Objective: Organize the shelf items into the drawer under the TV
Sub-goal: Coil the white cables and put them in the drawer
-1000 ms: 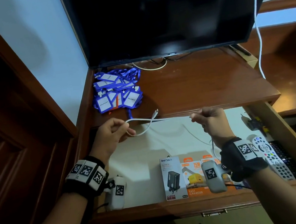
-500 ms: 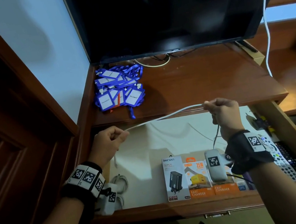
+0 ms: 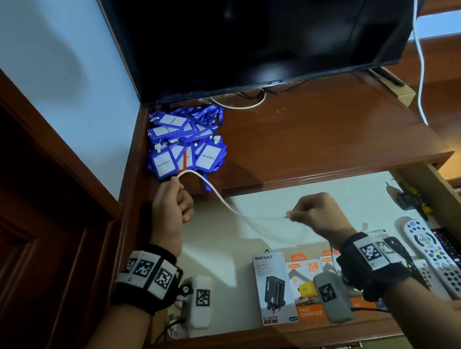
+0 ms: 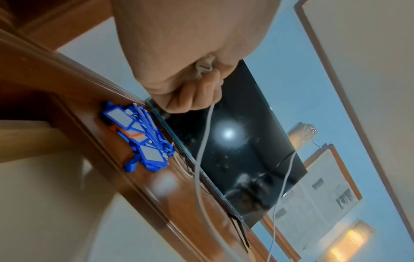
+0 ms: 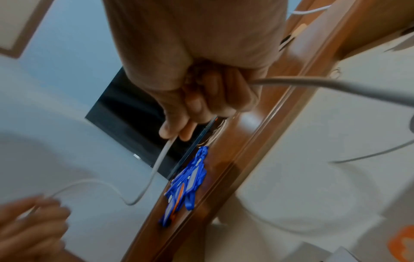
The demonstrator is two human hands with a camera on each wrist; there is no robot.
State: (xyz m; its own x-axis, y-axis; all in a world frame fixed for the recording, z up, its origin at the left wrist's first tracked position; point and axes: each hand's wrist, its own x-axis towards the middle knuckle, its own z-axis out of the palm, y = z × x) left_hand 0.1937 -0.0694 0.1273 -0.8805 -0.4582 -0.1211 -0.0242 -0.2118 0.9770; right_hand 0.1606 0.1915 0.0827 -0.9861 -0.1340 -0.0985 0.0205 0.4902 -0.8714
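Note:
A thin white cable [image 3: 221,200] runs between both hands above the open drawer [image 3: 309,337]. My left hand [image 3: 172,204] grips one end at the shelf's front edge, fist closed round the cable [image 4: 205,127]. My right hand [image 3: 314,215] pinches the cable [image 5: 161,159] lower down over the white drawer lining, and more of it trails past the wrist. A heap of blue badge holders with lanyards [image 3: 185,145] lies on the wooden shelf [image 3: 322,135] at the left, just beyond my left hand.
The TV [image 3: 259,19] stands at the back of the shelf. Charger boxes [image 3: 274,288] line the drawer's front, remotes [image 3: 436,259] lie at its right, and a coiled cable sits front left. Another white cable [image 3: 416,24] hangs at the right.
My left hand has risen to the shelf edge near the badges. My right hand has dropped and moved left into the drawer, so the cable now slopes down between them.

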